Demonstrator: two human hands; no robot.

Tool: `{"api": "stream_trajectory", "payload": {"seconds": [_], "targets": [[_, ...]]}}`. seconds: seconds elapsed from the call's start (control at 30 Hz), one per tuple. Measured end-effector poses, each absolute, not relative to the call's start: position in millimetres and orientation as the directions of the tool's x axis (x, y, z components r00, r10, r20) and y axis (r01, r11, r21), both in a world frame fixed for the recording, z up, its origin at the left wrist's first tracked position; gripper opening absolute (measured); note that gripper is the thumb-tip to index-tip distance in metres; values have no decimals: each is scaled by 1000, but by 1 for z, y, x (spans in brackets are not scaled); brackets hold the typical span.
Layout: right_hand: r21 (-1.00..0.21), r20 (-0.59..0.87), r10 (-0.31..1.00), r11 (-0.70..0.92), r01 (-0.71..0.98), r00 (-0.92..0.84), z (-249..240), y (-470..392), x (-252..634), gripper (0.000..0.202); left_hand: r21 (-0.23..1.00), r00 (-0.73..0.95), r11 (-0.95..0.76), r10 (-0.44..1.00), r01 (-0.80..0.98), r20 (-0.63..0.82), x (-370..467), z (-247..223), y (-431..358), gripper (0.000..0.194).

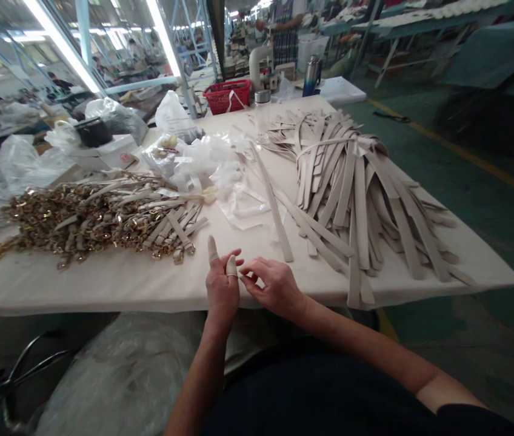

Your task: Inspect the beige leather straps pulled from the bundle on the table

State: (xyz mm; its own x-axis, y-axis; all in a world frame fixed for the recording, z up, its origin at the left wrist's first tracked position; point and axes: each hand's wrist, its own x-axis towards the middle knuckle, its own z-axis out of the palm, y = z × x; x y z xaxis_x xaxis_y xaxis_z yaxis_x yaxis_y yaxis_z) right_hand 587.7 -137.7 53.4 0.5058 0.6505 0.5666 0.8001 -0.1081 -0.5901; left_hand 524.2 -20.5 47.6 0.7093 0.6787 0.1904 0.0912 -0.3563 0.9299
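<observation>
My left hand (223,287) is raised at the table's front edge with its fingers stretched apart. One pale finger cot (212,248) covers its index finger. Another finger cot (232,266), with a rolled rim, sits on the thumb. My right hand (275,284) comes in from the right, thumb and fingertips pinched at the rim of the thumb's cot. Beyond my hands, to the right, lies a large bundle of grey-beige straps (339,181), some hanging over the table edge. To the left is a heap of narrow straps with gold-coloured buckles (97,221).
Crumpled clear plastic (220,163) lies mid-table, near a lidded glass bottle (263,115). Behind stand a red basket (227,95) and a blue flask (312,75). At the left back are a white box (111,152) and plastic bags. A person stands in the background.
</observation>
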Motion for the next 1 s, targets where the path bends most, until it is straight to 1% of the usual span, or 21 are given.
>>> {"api": "stream_trajectory", "payload": {"seconds": [0.07, 0.17, 0.23, 0.33, 0.43, 0.53, 0.63, 0.7, 0.8, 0.87, 0.93, 1.0], "targets": [[-584, 560, 659, -116, 804, 502, 59, -138, 588, 8, 897, 710, -428, 666, 112, 229, 523, 43, -17, 71], [-518, 530, 710, -161, 840, 463, 63, -138, 587, 9, 849, 708, -521, 633, 91, 312, 522, 36, -15, 90], [-482, 496, 730, -219, 848, 471, 63, -137, 587, 7, 808, 704, -583, 610, 87, 364, 521, 34, -15, 96], [-433, 426, 759, -307, 847, 493, 62, -134, 588, 10, 735, 693, -666, 589, 126, 416, 522, 31, -15, 101], [-376, 332, 800, -373, 848, 499, 63, -132, 586, 15, 620, 675, -763, 557, 184, 484, 522, 29, -15, 104], [-328, 243, 841, -399, 857, 484, 65, -130, 583, 17, 481, 667, -849, 490, 219, 561, 520, 29, -16, 102], [-326, 175, 858, -413, 850, 483, 69, -129, 582, 17, 386, 685, -891, 436, 237, 584, 516, 32, -18, 101], [-392, 141, 846, -430, 813, 515, 71, -129, 586, 17, 360, 696, -898, 428, 254, 577, 514, 35, -19, 103], [-612, 70, 839, -392, 687, 540, 73, -132, 595, 9, 364, 700, -889, 446, 277, 558, 512, 39, -18, 111], [-755, 51, 854, -306, 580, 518, 73, -135, 598, 9, 377, 688, -882, 461, 283, 561, 513, 42, -17, 109], [-834, 98, 861, -202, 514, 498, 72, -137, 595, 12, 397, 667, -878, 467, 269, 580, 515, 44, -15, 103], [-848, 185, 847, -118, 516, 497, 71, -139, 586, 12, 421, 646, -875, 467, 239, 604, 516, 44, -14, 92]]}}
